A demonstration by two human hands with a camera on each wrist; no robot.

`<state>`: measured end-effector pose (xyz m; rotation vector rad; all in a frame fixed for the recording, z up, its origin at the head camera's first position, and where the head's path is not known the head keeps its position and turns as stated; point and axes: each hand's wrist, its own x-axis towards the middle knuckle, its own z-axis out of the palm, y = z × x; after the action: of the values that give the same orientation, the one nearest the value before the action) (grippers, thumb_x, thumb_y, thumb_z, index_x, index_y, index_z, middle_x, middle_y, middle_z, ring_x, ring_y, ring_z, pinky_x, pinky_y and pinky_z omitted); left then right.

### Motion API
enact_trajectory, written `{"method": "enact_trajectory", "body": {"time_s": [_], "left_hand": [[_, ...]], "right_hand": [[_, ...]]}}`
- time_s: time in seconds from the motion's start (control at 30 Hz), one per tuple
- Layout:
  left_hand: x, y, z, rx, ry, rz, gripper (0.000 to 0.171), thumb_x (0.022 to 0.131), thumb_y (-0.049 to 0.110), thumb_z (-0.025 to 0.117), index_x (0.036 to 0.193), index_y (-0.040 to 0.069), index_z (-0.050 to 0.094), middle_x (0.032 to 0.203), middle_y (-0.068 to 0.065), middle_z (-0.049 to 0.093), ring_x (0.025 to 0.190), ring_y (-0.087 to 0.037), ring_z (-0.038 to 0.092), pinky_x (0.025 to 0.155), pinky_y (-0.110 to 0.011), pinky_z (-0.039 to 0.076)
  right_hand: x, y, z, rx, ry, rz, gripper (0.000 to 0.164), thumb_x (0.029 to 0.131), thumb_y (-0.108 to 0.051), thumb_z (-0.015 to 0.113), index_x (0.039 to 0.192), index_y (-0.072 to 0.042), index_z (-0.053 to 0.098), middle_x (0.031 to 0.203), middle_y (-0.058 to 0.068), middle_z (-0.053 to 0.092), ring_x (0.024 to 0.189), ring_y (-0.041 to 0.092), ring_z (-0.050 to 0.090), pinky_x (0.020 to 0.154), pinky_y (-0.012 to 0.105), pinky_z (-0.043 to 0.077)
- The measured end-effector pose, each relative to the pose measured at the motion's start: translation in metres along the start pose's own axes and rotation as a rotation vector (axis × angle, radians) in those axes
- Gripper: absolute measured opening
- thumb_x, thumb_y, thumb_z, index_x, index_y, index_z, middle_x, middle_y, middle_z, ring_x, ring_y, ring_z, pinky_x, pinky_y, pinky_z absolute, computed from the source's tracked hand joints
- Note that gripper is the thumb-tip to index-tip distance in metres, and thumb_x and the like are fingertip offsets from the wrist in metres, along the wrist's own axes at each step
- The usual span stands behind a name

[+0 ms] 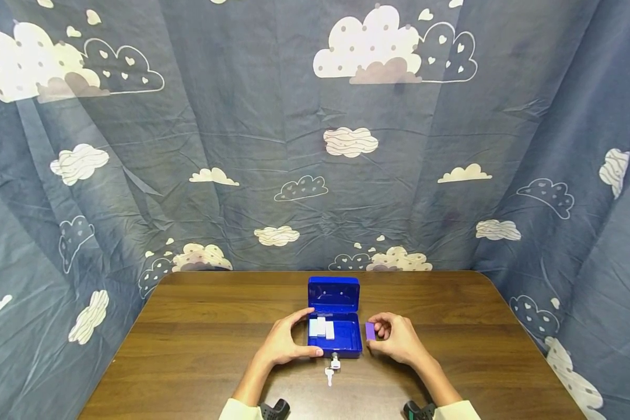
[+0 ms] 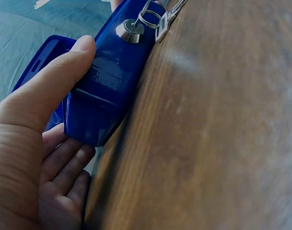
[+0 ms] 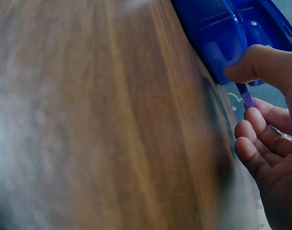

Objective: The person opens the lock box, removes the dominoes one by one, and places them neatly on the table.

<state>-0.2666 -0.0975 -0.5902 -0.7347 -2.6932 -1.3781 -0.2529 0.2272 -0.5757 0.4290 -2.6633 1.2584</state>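
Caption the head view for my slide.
Left hand grips an open blue box holding pale pieces; right hand pinches a purple piece beside it.

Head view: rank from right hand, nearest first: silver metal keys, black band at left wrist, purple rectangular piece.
From right hand:
1. Purple rectangular piece: pinched in it.
2. Silver metal keys: leftward, at the glossy blue box's front.
3. Black band: farthest left, at left wrist.

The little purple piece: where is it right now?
In the head view, the purple piece is pinched by the right hand, just right of the open blue box.
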Motion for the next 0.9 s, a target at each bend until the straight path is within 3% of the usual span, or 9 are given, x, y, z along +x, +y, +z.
{"method": "enact_trajectory", "body": {"time_s": [0.53,0.9], "left_hand": [[-0.0014,0.0069,-0.0031,-0.020,0.016,0.003,0.098,0.064,0.050,0.096,0.148,0.021,0.056,0.144,-0.007,0.063,0.134,-0.029,0.059,0.113,-0.054,0.047],[-0.0022,0.0057,-0.0018,-0.011,0.009,0.007,0.098,0.065,0.051,0.095,0.149,0.020,0.055,0.146,-0.008,0.062,0.135,-0.029,0.058,0.113,-0.053,0.047]], "right_hand": [[0.0035,0.0006,0.0033,0.004,-0.064,0.012,0.036,0.066,-0.006,0.087,0.099,0.000,0.074,0.078,0.002,0.066,0.069,0.011,0.059,0.059,0.016,0.048],[0.0067,0.0045,-0.0024,0.029,-0.138,0.065,0.042,0.068,-0.013,0.094,0.102,0.000,0.074,0.080,0.003,0.065,0.069,0.010,0.057,0.059,0.016,0.047]]}}
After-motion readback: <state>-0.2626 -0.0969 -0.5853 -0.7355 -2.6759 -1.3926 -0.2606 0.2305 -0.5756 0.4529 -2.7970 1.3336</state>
